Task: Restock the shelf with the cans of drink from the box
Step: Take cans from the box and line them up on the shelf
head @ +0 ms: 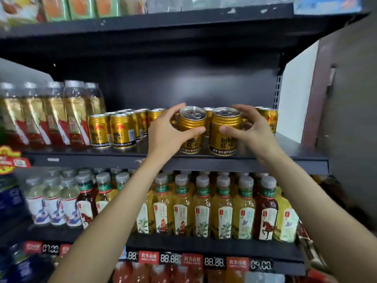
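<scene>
Two gold drink cans stand at the front of the dark shelf [183,163]. My left hand [165,129] grips the left can [191,131], thumb across its front and fingers behind its rim. My right hand [251,127] grips the right can [224,133] the same way from the right side. Both cans are upright and look set on the shelf board. Behind and to the left stand several more gold cans [120,130] in rows. The box is not in view.
Tall bottles with gold and red labels [51,115] fill the shelf's left end. Below is a shelf of tea bottles [204,205] with price tags [191,260]. A shelf of packets [81,7] hangs above. A grey wall [350,99] bounds the right side.
</scene>
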Demonstrator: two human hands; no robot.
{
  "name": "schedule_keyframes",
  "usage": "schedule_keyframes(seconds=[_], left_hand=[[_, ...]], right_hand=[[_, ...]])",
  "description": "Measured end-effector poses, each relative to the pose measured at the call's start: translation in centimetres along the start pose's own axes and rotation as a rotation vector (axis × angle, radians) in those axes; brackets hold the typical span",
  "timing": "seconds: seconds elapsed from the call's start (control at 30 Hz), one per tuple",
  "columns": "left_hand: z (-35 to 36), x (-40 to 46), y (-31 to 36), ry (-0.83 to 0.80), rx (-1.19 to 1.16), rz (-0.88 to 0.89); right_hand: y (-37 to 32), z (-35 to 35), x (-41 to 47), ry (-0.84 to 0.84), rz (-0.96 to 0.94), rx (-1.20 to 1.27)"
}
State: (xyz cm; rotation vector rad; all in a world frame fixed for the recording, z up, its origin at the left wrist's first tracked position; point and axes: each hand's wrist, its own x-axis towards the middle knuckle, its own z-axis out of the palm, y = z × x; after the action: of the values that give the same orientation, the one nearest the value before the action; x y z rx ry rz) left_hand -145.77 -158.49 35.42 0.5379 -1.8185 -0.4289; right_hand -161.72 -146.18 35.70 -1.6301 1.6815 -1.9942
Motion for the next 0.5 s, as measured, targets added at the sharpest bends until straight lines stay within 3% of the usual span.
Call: schedule_keyframes(seconds=[0.3, 0.5], left_hand=[[8.7, 4.9, -1.0, -0.177, 0.009, -0.077], [13.2, 7.0, -0.8, -0.317, 0.042, -0.076]], right_hand=[[5.3, -4.0, 7.1, 0.045, 0.140, -0.194], [7.3, -6.5, 8.4, 0.035, 0.261, -0.131]])
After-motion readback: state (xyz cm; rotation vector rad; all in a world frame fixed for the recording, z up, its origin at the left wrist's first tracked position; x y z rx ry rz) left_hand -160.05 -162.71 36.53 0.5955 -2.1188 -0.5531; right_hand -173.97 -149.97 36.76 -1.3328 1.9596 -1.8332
